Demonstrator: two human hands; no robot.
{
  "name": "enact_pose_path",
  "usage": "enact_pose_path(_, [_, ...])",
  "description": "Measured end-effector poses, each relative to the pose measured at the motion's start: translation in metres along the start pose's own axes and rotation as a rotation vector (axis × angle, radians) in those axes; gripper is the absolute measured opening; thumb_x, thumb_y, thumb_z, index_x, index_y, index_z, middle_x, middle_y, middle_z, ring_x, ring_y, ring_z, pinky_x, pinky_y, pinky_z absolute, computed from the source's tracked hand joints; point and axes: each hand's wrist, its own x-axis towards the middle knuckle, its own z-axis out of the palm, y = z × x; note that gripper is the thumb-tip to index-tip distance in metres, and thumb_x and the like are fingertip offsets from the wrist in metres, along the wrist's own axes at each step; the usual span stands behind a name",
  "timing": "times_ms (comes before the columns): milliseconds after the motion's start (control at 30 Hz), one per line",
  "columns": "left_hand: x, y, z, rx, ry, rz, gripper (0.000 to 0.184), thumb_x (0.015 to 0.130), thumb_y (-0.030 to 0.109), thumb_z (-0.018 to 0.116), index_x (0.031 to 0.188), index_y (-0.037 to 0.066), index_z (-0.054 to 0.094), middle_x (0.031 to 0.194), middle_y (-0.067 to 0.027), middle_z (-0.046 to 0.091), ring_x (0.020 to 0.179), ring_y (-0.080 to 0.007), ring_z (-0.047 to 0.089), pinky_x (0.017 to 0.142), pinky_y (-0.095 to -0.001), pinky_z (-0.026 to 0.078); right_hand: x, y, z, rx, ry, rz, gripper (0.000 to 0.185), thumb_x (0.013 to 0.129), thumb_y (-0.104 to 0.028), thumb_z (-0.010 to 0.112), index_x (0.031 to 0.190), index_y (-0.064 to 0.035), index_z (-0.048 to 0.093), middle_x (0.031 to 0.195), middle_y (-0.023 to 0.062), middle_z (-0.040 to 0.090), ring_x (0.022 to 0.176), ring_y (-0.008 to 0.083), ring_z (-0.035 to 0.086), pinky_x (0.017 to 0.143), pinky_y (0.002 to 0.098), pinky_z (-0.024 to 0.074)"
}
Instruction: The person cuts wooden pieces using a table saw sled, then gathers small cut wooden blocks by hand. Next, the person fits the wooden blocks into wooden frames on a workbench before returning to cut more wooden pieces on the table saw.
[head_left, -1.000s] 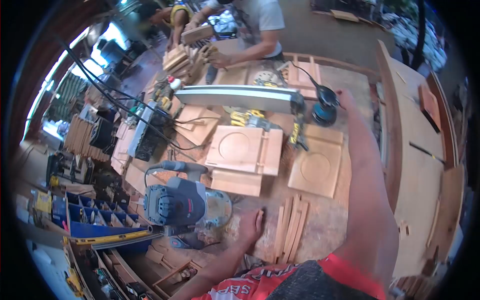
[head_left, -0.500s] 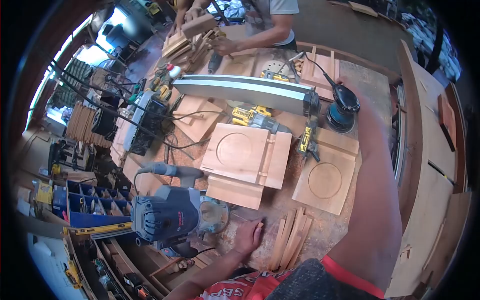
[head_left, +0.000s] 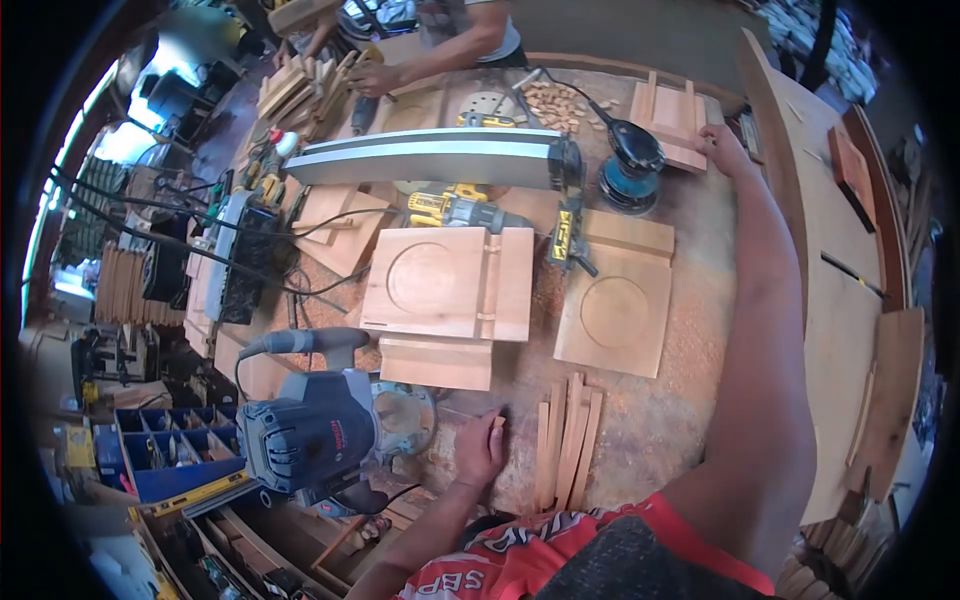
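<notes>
My left hand (head_left: 482, 450) is closed and rests on the near part of the workbench, beside several thin wooden strips (head_left: 570, 440). A small tan piece, apparently wood, shows at its fingertips. My right arm stretches to the far right, where my right hand (head_left: 724, 152) grips the right edge of a wooden panel (head_left: 665, 125) with raised strips. A corded sander (head_left: 630, 180) with a blue base stands just left of that panel. Nearer to me lie a wooden panel with a round groove (head_left: 612, 312) and a similar stacked panel (head_left: 425, 280).
A Bosch router (head_left: 310, 430) stands left of my left hand. A long metal-faced bar (head_left: 430, 160) crosses the bench behind a yellow drill (head_left: 460, 210). Small wood pieces (head_left: 565, 105) lie at the back. Across the bench, a person's hand (head_left: 375, 78) holds a drill.
My view has shifted, so the bench sits further left. My right hand, mostly hidden behind the sander before, now shows at the panel's edge. My left hand stays closed in place.
</notes>
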Motion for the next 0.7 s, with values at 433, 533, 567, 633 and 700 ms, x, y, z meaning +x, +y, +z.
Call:
enact_pose_path(433, [-0.003,0.004,0.004,0.039,0.062,0.011,0.030,0.095,0.019,0.051,0.119,0.003,0.060,0.104,-0.0206,0.065,0.094,-0.0397,0.060,0.083,-0.0481,0.046,-0.088,0.033,0.072,1.222,0.457,0.535,0.045,0.085,-0.022,0.077,0.120,-0.0006,0.057,0.112,0.0114,0.065,0.089,0.0229,0.067,0.071,0.0334,0.0579])
enact_pose_path(533, [-0.003,0.003,0.005,0.050,0.083,0.030,0.030,0.095,0.017,0.052,0.119,0.003,0.060,0.105,-0.0208,0.064,0.094,-0.0399,0.060,0.084,-0.0482,0.046,-0.057,0.016,0.082,1.303,0.703,0.693,0.055,0.079,-0.024,0.084,0.121,-0.0017,0.057,0.109,0.0096,0.065,0.088,0.0208,0.068,0.067,0.0337,0.0581])
enact_pose_path(567, [-0.005,0.001,0.006,0.046,0.090,0.036,0.029,0.095,0.017,0.052,0.119,0.002,0.060,0.105,-0.0211,0.064,0.095,-0.0403,0.060,0.085,-0.0483,0.046,-0.075,-0.017,0.055,1.416,0.572,0.721,0.063,0.073,-0.023,0.088,0.122,-0.0023,0.056,0.109,0.0098,0.065,0.088,0.0213,0.068,0.065,0.0358,0.0578])
enact_pose_path(633, [-0.007,0.000,0.006,0.055,0.094,0.034,0.029,0.095,0.017,0.052,0.119,0.002,0.060,0.105,-0.0214,0.064,0.095,-0.0406,0.060,0.085,-0.0482,0.046,-0.063,-0.017,0.051,1.340,0.448,0.735,0.061,0.072,-0.022,0.088,0.120,0.0003,0.057,0.109,0.0121,0.065,0.088,0.0231,0.068,0.065,0.0348,0.0572])
enact_pose_path(700, [-0.005,0.000,0.006,0.059,0.104,0.036,0.029,0.095,0.016,0.053,0.120,0.002,0.060,0.106,-0.0218,0.064,0.096,-0.0408,0.060,0.085,-0.0481,0.046,-0.049,-0.025,0.057,1.411,0.477,0.656,0.056,0.073,-0.018,0.086,0.116,0.0037,0.057,0.106,0.0148,0.065,0.086,0.0231,0.067,0.063,0.0340,0.0547])
